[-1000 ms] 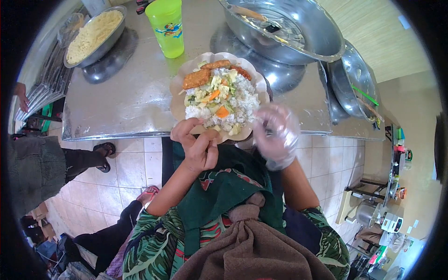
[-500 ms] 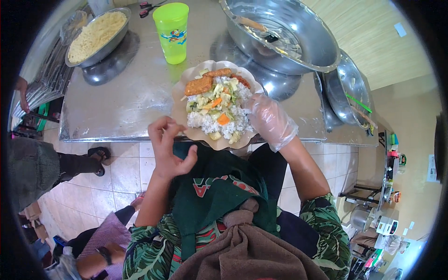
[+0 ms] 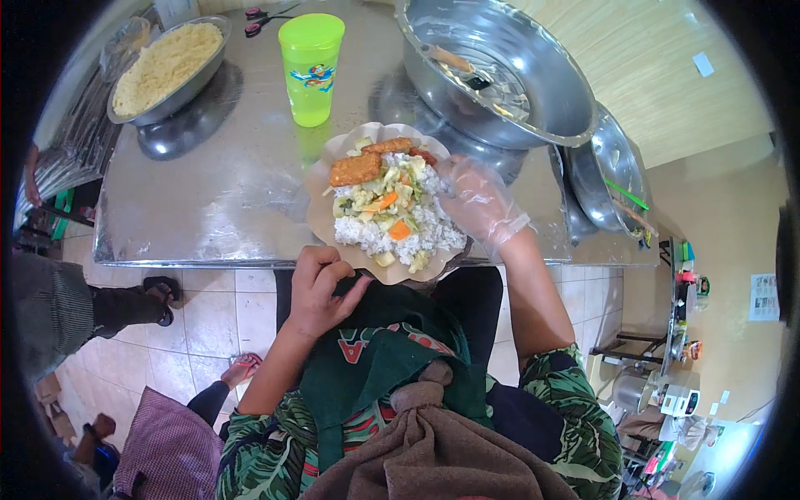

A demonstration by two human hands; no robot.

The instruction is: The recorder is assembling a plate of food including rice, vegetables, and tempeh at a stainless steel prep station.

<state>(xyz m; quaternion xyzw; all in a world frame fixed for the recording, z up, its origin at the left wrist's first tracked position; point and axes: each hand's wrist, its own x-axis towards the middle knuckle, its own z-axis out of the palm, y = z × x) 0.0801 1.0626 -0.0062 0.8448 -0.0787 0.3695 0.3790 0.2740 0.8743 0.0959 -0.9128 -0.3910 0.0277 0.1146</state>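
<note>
A plate lined with scalloped brown paper (image 3: 321,212) is close in front of me at the table's near edge. It bears white rice (image 3: 354,232), mixed vegetables with carrot pieces (image 3: 379,202), and browned flat slabs (image 3: 354,170). My right hand (image 3: 482,202), in a clear plastic glove, is at the plate's right side. Its fingers are bunched against the rice, and anything between them is hidden. Bare and loosely curled, my left hand (image 3: 325,287) is just left of the plate by the table edge. Its thumb stands apart from the fingers, with nothing visible in it.
A lime-green cup (image 3: 312,75) stands behind the plate. Far left is a metal bowl of pale yellow crumbly food (image 3: 171,71), with scissors (image 3: 265,18) nearby. A large metal basin (image 3: 550,92) holds a wooden-handled tool. Another basin (image 3: 612,171) stands beyond. People are at left.
My left hand has moved slightly right and down, its fingers curling in more. My right hand stays at the rice. The whole view has shifted a little.
</note>
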